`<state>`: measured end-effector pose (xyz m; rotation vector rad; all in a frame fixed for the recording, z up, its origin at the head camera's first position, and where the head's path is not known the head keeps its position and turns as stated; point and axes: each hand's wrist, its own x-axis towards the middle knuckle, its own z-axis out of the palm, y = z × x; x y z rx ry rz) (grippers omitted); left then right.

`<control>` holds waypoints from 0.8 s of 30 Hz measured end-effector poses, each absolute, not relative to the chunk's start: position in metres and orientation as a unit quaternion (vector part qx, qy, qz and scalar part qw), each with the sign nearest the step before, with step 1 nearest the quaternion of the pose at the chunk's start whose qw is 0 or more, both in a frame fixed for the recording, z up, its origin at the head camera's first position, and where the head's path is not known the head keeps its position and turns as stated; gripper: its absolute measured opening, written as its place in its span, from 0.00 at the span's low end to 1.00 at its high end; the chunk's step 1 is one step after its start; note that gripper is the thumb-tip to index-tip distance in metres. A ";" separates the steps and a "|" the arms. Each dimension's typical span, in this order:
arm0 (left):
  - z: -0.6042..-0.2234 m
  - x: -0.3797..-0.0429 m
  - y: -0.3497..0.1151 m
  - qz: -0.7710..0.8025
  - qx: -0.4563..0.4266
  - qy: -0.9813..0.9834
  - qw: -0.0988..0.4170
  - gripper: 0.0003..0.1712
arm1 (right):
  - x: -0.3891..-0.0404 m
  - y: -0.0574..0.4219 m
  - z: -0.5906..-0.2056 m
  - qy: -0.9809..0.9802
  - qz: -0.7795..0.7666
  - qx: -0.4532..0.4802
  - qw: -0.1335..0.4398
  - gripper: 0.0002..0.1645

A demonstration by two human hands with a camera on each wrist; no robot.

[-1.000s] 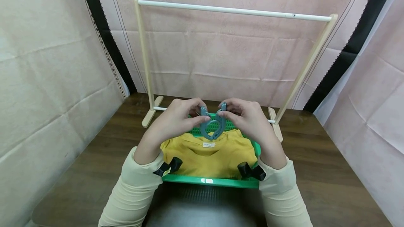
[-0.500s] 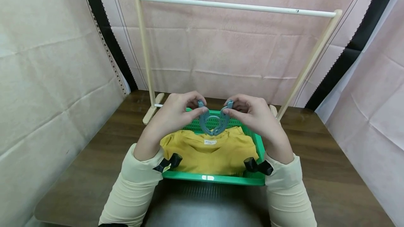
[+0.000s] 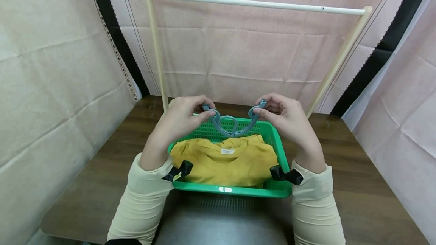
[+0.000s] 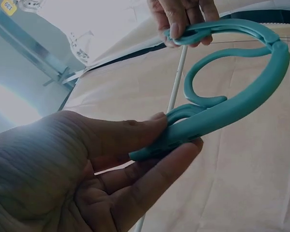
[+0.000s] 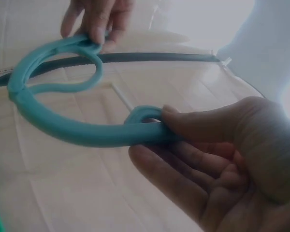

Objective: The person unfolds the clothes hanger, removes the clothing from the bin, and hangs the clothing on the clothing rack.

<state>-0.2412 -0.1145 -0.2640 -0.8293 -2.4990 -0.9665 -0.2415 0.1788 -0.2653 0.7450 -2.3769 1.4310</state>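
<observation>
My left hand (image 3: 185, 115) pinches one end of a blue-green folding clothes hanger (image 3: 233, 134) between thumb and fingers. At its other end, my right hand (image 3: 283, 115) grips it the same way. The hanger's two arms spread in a wide U, joined at a hinge low in the middle, with a curved hook rising between them. In the left wrist view, the near arm of the hanger (image 4: 241, 108) runs out of my fingertips toward the hinge. Below both hands lies a folded yellow shirt (image 3: 225, 167) with a white neck label, inside a green basket (image 3: 238, 192).
Behind the basket stands a rack with pale wooden posts (image 3: 156, 48) and a white top bar (image 3: 255, 4). The brown wooden table (image 3: 357, 192) extends to both sides. Light fabric walls (image 3: 61, 67) enclose the back and sides.
My hands have moved apart, left hand to the left and right hand to the right. The hanger's arms have swung from nearly folded to a wider spread.
</observation>
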 end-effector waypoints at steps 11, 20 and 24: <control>-0.265 -0.241 -0.117 -0.269 -0.302 -0.904 0.143 0.06 | -0.239 0.190 -0.262 -0.771 0.550 0.271 0.169 0.11; -0.266 -0.240 -0.118 -0.283 -0.279 -0.908 0.132 0.05 | -0.241 0.189 -0.265 -0.671 0.653 0.301 0.183 0.09; -0.264 -0.240 -0.121 -0.322 -0.249 -0.904 0.133 0.05 | -0.243 0.192 -0.263 -0.667 0.658 0.308 0.164 0.09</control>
